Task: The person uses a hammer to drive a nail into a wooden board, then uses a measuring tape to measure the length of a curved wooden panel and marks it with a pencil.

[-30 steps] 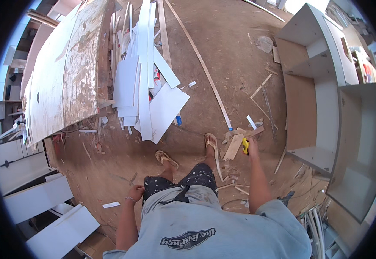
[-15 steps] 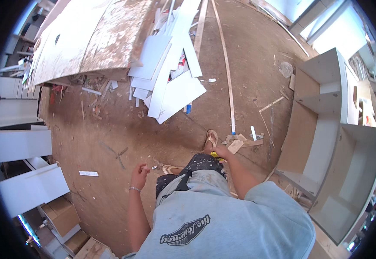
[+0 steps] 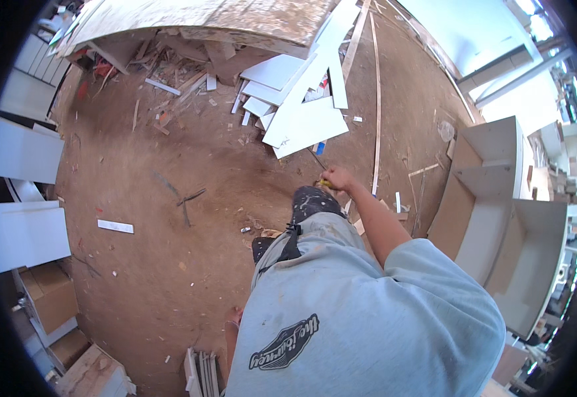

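Note:
My right hand [image 3: 337,178] is closed around the yellow handle of what looks like a screwdriver [image 3: 316,159], held out in front of my right thigh. Its thin dark shaft points away from me, toward the stack of white panels [image 3: 315,129] on the floor. My left hand [image 3: 234,316] hangs low beside my body. The light blue shirt covers most of it, so its fingers cannot be made out.
A worn workbench [image 3: 235,16] stands ahead, with wood scraps beneath it. White cabinet carcasses [image 3: 487,218] stand at the right. White boards [image 3: 24,231] and boxes line the left. A long wood strip [image 3: 376,99] and a white offcut [image 3: 115,226] lie on the brown floor.
My right hand has come up and forward, and the tool's shaft now shows. My left hand has dropped back beside my body. The view has shifted, with the panels now farther right.

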A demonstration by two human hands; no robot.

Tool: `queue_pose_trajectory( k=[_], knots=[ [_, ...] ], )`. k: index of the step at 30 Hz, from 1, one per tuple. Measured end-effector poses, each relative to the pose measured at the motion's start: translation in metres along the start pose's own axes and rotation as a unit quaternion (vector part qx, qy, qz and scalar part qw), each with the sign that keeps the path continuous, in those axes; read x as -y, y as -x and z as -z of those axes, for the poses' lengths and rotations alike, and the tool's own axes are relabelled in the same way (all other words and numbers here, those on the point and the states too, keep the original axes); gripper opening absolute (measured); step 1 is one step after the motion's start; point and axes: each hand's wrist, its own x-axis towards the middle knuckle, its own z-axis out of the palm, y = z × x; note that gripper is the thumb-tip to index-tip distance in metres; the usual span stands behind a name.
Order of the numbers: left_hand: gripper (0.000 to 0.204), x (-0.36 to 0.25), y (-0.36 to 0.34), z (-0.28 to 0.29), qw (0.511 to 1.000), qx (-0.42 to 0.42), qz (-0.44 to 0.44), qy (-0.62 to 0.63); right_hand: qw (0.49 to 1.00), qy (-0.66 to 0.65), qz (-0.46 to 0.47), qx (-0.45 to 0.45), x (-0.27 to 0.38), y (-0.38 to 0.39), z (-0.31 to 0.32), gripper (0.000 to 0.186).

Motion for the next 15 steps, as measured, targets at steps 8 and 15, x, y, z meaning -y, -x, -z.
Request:
queue_pose_trajectory(
  k=[8,15],
  knots=[
    [0.018,-0.198,-0.138,0.145,0.891,0.063,-0.080,0.442,0.982,0.169,0.013,0.079,0.013,-0.019,-0.072,0.047],
    [0.025,-0.224,-0.193,0.343,0.914,-0.031,-0.166,0.370,0.958,0.116,-0.256,0.051,0.185,-0.152,-0.095,0.047]
  ],
)
